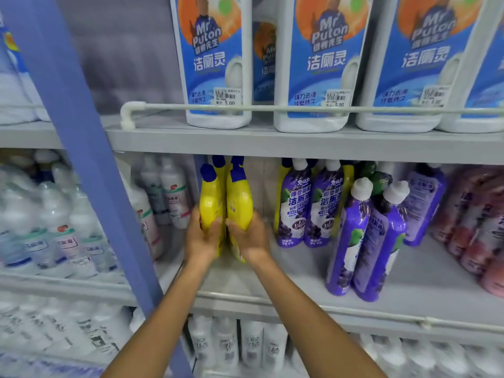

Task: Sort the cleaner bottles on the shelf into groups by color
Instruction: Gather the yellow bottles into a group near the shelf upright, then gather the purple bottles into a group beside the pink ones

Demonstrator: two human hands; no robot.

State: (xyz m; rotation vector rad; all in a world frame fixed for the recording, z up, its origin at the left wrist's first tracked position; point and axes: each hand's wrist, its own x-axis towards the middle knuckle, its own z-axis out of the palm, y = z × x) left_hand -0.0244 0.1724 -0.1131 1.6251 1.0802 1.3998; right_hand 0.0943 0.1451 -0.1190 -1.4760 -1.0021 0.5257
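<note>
My left hand (202, 236) grips the left yellow plastic cleaner bottle with a blue cap (211, 199) and my right hand (248, 237) grips the right yellow plastic cleaner bottle with a blue cap (240, 199), the two upright and touching, on the left part of the grey middle shelf (300, 271). Right of them, past a gap, stand purple plastic cleaner bottles with white caps (362, 236), two at the back and two leaning near the front edge, pink bottles (480, 230) further right. White jugs with blue labels (311, 64) sit on the shelf above.
</note>
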